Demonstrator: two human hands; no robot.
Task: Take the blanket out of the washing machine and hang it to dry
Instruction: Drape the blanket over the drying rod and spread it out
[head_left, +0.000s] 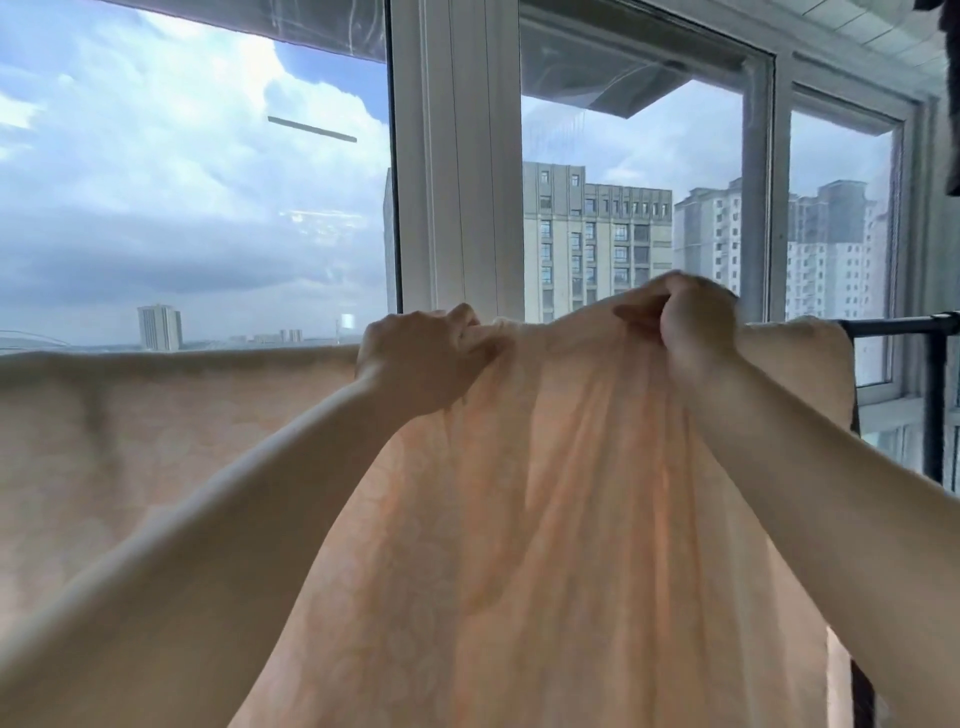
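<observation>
A pale peach blanket (545, 493) with a faint leaf pattern hangs over a black drying rail (904, 326) in front of the window. Its left part (156, 426) lies spread flat along the rail. The middle part is bunched and raised toward me. My left hand (415, 358) grips the bunched top edge, fingers curled round the cloth. My right hand (685, 322) grips a fold a little higher and to the right. Most of the rail is hidden under the blanket.
Large windows with a white frame (457, 156) stand right behind the rail, showing sky and tall buildings. The rail's black upright post (932, 415) is at the right. A dark hanging item (953, 93) shows at the top right corner.
</observation>
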